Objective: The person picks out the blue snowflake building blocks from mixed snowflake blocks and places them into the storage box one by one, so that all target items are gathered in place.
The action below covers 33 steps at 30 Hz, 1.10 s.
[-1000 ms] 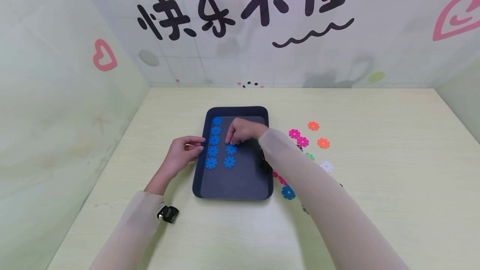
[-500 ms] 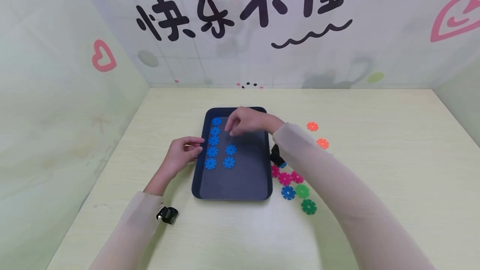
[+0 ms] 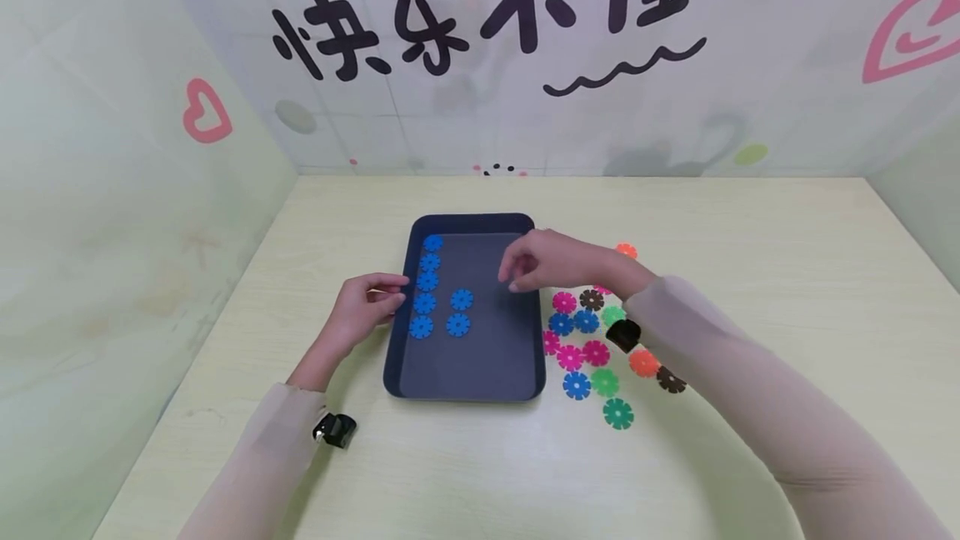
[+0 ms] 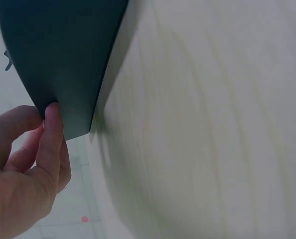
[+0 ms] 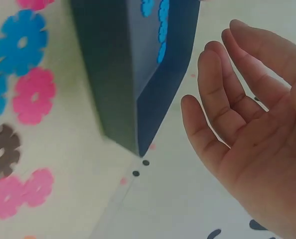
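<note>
A dark blue-grey tray (image 3: 468, 369) lies on the table. Inside it, several blue notched discs (image 3: 424, 303) form a column along the left side, and two more blue discs (image 3: 460, 312) lie beside the column's near end. My left hand (image 3: 358, 311) pinches the tray's left rim; in the left wrist view, fingers (image 4: 52, 124) meet the rim and outer wall. My right hand (image 3: 551, 261) hovers over the tray's right side, fingers loosely bent and holding nothing. In the right wrist view the right palm (image 5: 267, 134) shows bare.
Right of the tray lie several loose notched discs: pink (image 3: 570, 357), blue (image 3: 577, 385), green (image 3: 618, 413), brown (image 3: 671, 380) and orange (image 3: 643, 362). Some are partly hidden under the right forearm. A printed wall (image 3: 480, 132) stands behind the table (image 3: 787, 273).
My right hand has risen from the farther of the two blue discs and moved right to the tray's right rim, uncovering more loose discs. My left hand has stayed on the rim.
</note>
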{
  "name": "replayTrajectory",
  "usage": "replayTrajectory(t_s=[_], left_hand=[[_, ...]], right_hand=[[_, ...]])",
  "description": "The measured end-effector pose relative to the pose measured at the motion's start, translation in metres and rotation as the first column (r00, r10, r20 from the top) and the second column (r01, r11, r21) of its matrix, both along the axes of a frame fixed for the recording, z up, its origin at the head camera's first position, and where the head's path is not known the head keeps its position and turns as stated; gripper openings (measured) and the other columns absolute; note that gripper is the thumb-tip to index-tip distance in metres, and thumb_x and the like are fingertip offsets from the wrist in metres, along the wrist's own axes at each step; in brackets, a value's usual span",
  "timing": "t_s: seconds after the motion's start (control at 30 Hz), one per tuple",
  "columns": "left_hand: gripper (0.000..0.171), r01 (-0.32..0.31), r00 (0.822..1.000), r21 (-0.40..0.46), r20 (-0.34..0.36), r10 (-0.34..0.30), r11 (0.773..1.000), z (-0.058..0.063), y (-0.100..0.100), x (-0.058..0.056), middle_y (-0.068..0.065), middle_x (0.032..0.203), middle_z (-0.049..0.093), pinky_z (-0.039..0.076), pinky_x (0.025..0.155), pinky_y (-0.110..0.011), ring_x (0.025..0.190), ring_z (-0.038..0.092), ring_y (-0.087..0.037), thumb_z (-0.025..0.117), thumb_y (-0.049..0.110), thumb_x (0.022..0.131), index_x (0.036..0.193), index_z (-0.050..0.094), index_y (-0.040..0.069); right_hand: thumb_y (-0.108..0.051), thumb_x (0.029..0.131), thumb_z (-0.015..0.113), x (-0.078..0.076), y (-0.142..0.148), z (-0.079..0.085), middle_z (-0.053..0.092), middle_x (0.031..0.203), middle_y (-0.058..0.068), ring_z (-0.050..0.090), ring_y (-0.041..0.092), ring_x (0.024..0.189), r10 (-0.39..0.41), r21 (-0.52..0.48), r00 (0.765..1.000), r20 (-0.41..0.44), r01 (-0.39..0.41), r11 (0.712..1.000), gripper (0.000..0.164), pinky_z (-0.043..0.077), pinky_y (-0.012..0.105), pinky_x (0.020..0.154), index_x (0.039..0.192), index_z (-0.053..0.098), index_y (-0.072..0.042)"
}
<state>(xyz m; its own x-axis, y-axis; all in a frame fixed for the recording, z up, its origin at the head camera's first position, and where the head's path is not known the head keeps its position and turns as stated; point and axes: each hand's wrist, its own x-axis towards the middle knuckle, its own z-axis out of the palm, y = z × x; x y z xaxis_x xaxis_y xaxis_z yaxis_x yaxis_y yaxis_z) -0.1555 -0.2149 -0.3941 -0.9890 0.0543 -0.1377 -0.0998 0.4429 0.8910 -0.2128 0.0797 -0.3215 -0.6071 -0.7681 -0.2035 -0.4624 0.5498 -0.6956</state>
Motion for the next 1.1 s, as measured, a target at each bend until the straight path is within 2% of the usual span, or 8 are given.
replayTrajectory(t_s=[0.27, 0.6, 0.8, 0.93, 1.1], left_hand=[[0.028, -0.001, 1.000, 0.002, -0.001, 0.001, 1.000, 0.000, 0.000, 0.000, -0.017, 0.100, 0.057, 0.054, 0.067, -0.029, 0.083, 0.060, -0.021, 0.058, 0.003, 0.089, 0.117, 0.059, -0.003], [0.029, -0.005, 1.000, -0.001, 0.008, 0.005, 1.000, 0.001, 0.000, -0.001, -0.017, 0.101, 0.057, 0.054, 0.068, -0.029, 0.083, 0.060, -0.022, 0.058, 0.002, 0.089, 0.117, 0.059, -0.003], [0.029, -0.002, 1.000, -0.001, 0.008, 0.002, 1.000, 0.002, 0.000, -0.001, -0.017, 0.101, 0.057, 0.054, 0.068, -0.029, 0.083, 0.060, -0.023, 0.058, 0.003, 0.089, 0.117, 0.059, -0.003], [0.029, -0.003, 1.000, 0.001, 0.009, 0.003, 1.000, 0.002, 0.001, -0.001, -0.017, 0.101, 0.057, 0.054, 0.068, -0.029, 0.083, 0.060, -0.022, 0.058, 0.003, 0.089, 0.117, 0.059, -0.003], [0.028, -0.006, 1.000, 0.004, 0.011, 0.006, 1.000, 0.002, 0.001, -0.002, -0.017, 0.102, 0.057, 0.054, 0.068, -0.030, 0.083, 0.060, -0.022, 0.058, 0.003, 0.089, 0.117, 0.060, -0.003]], right_hand=[[-0.008, 0.085, 0.064, 0.017, 0.044, -0.015, 0.063, 0.083, 0.008, 0.059, 0.027, 0.073, -0.080, -0.027, 0.995, 0.056, 0.081, 0.996, 0.016, 0.051, 0.031, 0.063, 0.101, 0.066, -0.004], [-0.004, 0.081, 0.068, 0.030, 0.085, -0.043, 0.059, 0.078, 0.002, 0.053, 0.018, 0.071, -0.172, -0.026, 0.983, 0.060, 0.174, 0.984, 0.017, 0.049, 0.027, 0.063, 0.097, 0.066, -0.001], [-0.005, 0.077, 0.073, 0.032, 0.093, -0.055, 0.056, 0.081, 0.003, 0.049, 0.020, 0.074, -0.238, -0.046, 0.971, 0.003, 0.238, 0.970, 0.022, 0.048, 0.026, 0.064, 0.097, 0.066, -0.003], [-0.007, 0.074, 0.076, 0.033, 0.093, -0.061, 0.055, 0.082, 0.004, 0.048, 0.020, 0.075, -0.287, -0.022, 0.958, -0.009, 0.287, 0.958, 0.028, 0.047, 0.025, 0.062, 0.100, 0.066, -0.004], [-0.011, 0.073, 0.077, 0.034, 0.092, -0.065, 0.053, 0.080, 0.004, 0.047, 0.019, 0.075, -0.302, 0.003, 0.953, -0.020, 0.302, 0.953, 0.031, 0.045, 0.025, 0.059, 0.101, 0.065, -0.005]])
